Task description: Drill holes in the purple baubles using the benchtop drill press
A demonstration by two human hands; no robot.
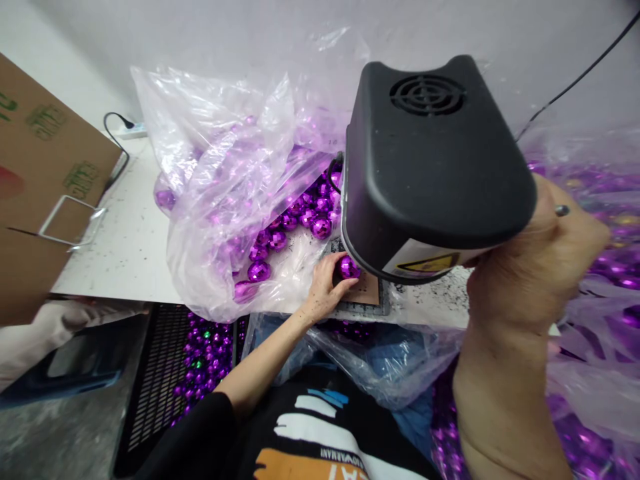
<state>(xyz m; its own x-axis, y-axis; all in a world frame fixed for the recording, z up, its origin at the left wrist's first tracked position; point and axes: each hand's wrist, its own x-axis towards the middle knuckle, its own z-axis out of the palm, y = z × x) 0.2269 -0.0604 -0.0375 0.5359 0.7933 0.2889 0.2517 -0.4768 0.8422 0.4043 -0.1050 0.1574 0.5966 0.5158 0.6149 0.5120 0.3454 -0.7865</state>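
My left hand (324, 285) is closed around a shiny purple mirror-faceted ball (349, 267), with thumb and fingers at its sides. The ball sits over a brown piece of board (364, 291) on a grey flat base (383, 303) at the table's front edge. A big black machine (440, 173) with a round fan grille and a yellow warning label looms above, covering part of the base. At its right side my right hand (570, 233) is closed, its fingers mostly hidden behind the housing. A small metal knob (562, 210) shows by the knuckles.
Clear plastic bags (215, 200) of purple balls lie behind and at right (600, 373). Below the table's left part stands a black crate (160, 380) with more balls. A cardboard box (50, 187) and another person's sleeve (45, 333) are at left. Black specks dot the white table (125, 247).
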